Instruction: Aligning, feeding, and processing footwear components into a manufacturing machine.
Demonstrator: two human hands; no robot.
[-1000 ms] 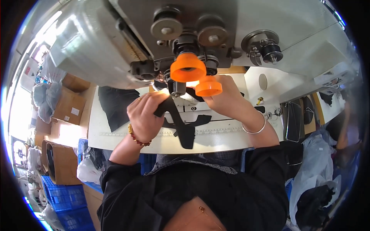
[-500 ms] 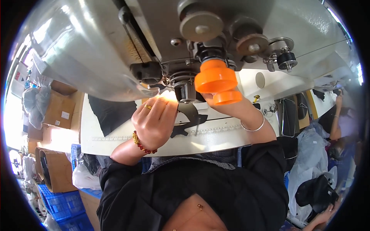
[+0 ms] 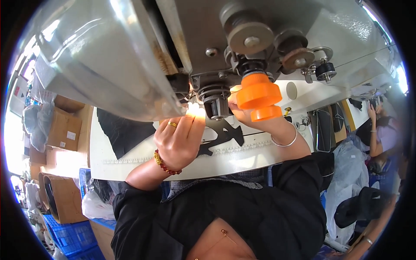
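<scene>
Black cut piece (image 3: 223,135), thin and flat, irregular in outline with pointed, jagged lobes; probably leather or fabric, exact material not clear. Lying on the white sewing table (image 3: 143,160), across the printed ruler strip along the table's front edge. Upper end tucked under the sewing machine's round foot assembly (image 3: 215,100), hidden there. Pinned at its left side under the fingers of the left hand (image 3: 177,141), at its upper right by the right hand (image 3: 247,113), mostly hidden behind orange rollers. Lower tail pointing down-left, free on the table.
</scene>
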